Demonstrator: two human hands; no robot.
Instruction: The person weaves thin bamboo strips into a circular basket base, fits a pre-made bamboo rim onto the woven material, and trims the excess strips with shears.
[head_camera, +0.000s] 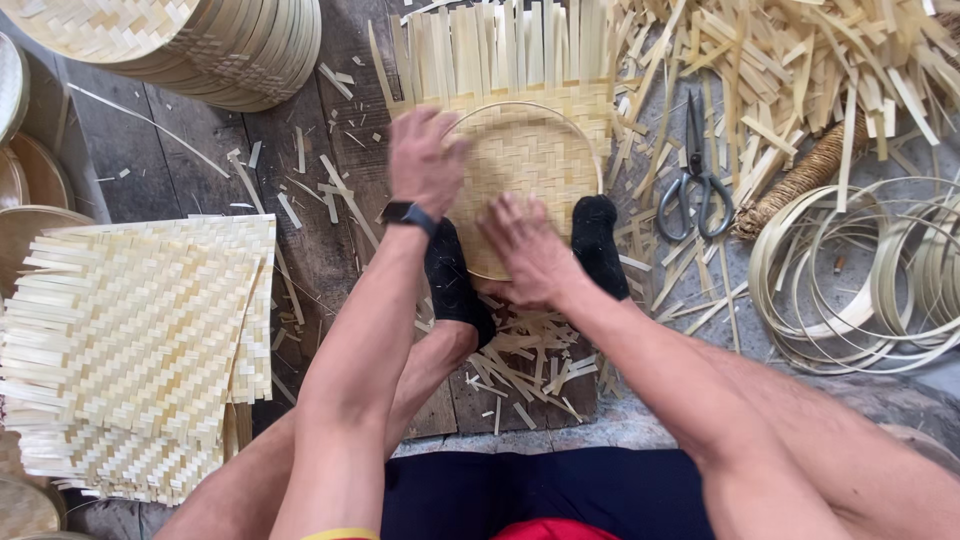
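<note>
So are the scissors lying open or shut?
Shut: the scissors lie flat on the floor among bamboo strips, blades together, handles side by side.

Floor: dark worn wood planks (200, 150) on the left and centre, grey concrete (720, 300) on the right. Bamboo offcuts (520, 370) are scattered over both. Stack of woven mats (130, 350) lower left, stacked round trays (240, 50) top left. Loose strip pile (800, 70) top right, coiled hoops (870, 280) at right, scissors (695, 180) on the concrete. Even daylight, soft shadows. No walls or windows in view.
</note>
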